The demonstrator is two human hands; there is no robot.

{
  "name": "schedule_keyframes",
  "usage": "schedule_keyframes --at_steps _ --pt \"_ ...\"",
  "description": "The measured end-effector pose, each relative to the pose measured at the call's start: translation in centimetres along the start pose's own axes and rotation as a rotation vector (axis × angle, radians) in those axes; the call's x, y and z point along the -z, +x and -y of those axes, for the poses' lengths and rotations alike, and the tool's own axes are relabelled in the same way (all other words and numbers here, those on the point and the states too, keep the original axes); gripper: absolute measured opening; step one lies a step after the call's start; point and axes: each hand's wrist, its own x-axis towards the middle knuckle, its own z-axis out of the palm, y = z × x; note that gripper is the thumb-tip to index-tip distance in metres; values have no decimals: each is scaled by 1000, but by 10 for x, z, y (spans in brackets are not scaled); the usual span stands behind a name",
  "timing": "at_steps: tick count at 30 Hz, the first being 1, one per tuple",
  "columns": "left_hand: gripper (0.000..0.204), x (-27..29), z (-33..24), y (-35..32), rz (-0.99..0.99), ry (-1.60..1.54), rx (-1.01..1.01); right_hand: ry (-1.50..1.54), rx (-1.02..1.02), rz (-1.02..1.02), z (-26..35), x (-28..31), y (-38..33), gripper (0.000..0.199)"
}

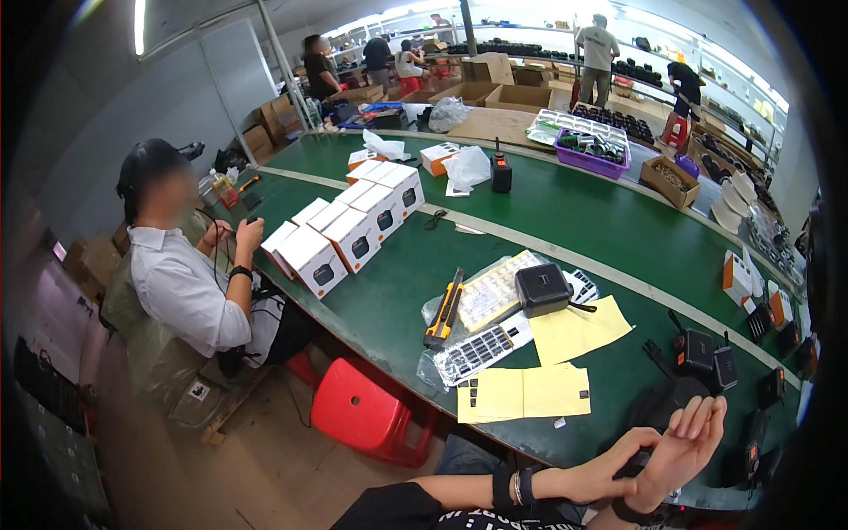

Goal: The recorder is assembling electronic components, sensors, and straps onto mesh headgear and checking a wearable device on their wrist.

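Near the table's front right edge, my left hand (602, 465) reaches across to my right hand (682, 446). The thumb and fingers of my left hand close at the base of my right hand, above its black wristband (630, 513). Something dark shows between them, too hidden to name. My right hand is raised, palm partly showing, with loosely bent fingers and nothing in it. Beyond the hands lies a black cloth-like item (664, 403). To their left is a yellow sheet (555, 393) with small dark stickers.
A black box-shaped device (542, 289), sticker sheets (481, 353) and a yellow-black utility knife (445, 309) lie on the green table (389, 296). More black devices (694, 352) stand right. White boxes (314, 262) are left, near a seated co-worker (185, 274). A red stool (358, 411) stands below.
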Motion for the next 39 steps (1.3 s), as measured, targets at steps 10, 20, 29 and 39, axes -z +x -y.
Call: schedule_keyframes --at_steps 10,20,29,39 --pt "50 5 22 -9 330 -584 443 452 -299 296 3 -6 -12 12" --pt "26 8 -6 -1 249 -486 416 360 -188 95 13 19 4 15" --pt "20 17 -7 0 223 -465 313 63 50 -17 3 -1 -8 12" --pt "21 17 19 -1 148 -509 317 937 -591 112 5 -14 -2 14"
